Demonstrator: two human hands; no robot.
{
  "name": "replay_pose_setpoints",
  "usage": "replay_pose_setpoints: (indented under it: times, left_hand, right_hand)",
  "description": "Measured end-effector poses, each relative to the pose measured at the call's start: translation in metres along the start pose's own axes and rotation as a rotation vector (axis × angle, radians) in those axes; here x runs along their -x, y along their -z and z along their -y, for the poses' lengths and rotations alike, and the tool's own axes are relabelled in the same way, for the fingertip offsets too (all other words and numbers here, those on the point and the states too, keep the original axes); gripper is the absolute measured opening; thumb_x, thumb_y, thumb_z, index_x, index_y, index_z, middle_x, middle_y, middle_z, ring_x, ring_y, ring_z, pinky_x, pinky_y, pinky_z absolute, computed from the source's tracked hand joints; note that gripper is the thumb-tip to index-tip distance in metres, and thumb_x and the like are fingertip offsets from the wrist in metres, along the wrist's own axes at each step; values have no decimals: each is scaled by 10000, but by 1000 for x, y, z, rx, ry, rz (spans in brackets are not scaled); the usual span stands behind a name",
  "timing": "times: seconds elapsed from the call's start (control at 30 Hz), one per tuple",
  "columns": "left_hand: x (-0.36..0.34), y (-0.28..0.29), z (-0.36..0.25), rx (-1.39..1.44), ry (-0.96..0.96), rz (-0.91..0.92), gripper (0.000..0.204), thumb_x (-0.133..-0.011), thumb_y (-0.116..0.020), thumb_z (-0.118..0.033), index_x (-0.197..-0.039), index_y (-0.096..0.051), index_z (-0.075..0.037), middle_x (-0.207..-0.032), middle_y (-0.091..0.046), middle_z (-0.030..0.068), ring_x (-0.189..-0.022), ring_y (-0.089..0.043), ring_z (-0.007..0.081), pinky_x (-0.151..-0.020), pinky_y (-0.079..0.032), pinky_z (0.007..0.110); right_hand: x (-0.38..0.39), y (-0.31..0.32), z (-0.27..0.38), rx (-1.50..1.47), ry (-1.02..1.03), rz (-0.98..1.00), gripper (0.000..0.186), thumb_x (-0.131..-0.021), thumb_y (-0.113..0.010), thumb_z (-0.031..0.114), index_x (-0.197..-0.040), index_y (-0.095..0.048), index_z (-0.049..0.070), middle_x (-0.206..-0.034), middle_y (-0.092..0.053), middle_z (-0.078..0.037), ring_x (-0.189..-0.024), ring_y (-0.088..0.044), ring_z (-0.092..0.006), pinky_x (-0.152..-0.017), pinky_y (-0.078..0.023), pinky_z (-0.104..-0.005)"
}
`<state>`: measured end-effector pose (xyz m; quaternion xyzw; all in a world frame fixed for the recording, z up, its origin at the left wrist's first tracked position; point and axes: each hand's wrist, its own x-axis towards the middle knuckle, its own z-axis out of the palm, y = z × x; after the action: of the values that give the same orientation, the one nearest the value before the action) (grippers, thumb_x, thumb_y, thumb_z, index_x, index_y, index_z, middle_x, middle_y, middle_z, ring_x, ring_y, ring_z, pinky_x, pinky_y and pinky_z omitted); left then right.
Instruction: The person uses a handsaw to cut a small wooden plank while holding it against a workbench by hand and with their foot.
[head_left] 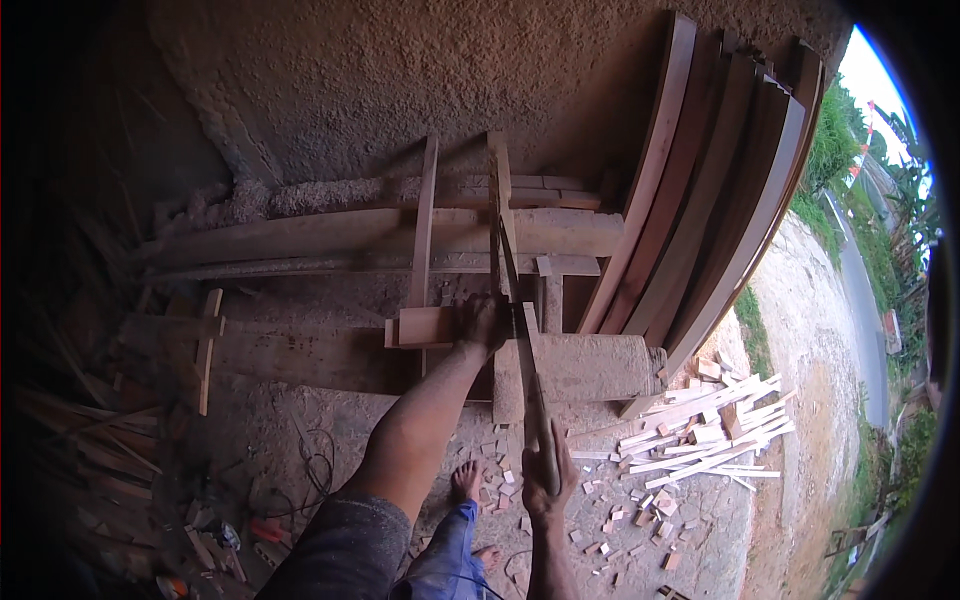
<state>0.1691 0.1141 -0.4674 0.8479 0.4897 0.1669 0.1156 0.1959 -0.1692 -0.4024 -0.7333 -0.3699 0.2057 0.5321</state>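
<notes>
My left hand point(483, 320) is closed on the right end of a short reddish wooden block point(428, 327) lying across the plank bench. In my right hand point(549, 470), nearer to me, is the handle of a handsaw point(537, 395). The saw is seen nearly edge-on, pointing away from me. Its blade passes just right of my left hand, by the block's end; whether the teeth touch the wood I cannot tell. Under the saw lies the dusty right end of the bench point(600, 365).
Long boards point(690, 190) lean on the rough wall at the right. Two upright wooden strips point(424, 215) stand beyond the bench. Light offcuts point(710, 430) are piled at lower right, with small blocks scattered near my bare feet point(467, 480). Cables point(320, 465) lie at lower left.
</notes>
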Motion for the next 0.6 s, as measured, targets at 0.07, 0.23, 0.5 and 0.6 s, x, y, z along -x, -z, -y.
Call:
replay_pose_setpoints:
  times: [0.07,0.23,0.5,0.6]
  left_hand:
    - [-2,-3,20,9,21,-75,157,-863,-518,-172,-929,-658,-143,-976,-683,112,-1005,-623,299,-896,-378,524]
    - [-9,-17,36,13,21,-118,143,-852,-534,-132,-936,-649,-136,-993,-674,74,-1014,-601,274,-907,-378,497]
    - [-20,-12,19,-16,9,-87,183,-827,-596,-230,-964,-654,-123,-1001,-673,133,-1043,-615,291,-861,-403,547]
    - [-15,-32,36,45,24,-202,182,-832,-583,-225,-958,-651,-114,-986,-674,130,-1042,-612,304,-830,-410,554]
  right_hand:
    - [86,32,-12,237,123,-33,513,-829,-712,161,-1304,-568,31,-1059,-695,-186,-853,-718,-285,-716,-550,-337]
    - [104,31,-28,263,193,-70,513,-841,-711,182,-1302,-564,14,-950,-718,-156,-759,-713,-228,-674,-545,-323]
    - [22,-2,-18,18,85,-50,525,-861,-704,220,-1310,-558,-9,-1040,-700,-194,-776,-677,-183,-667,-523,-327]
    - [132,49,-46,366,206,-48,434,-853,-707,202,-1218,-622,-16,-1049,-687,-221,-854,-706,-310,-688,-551,-367]
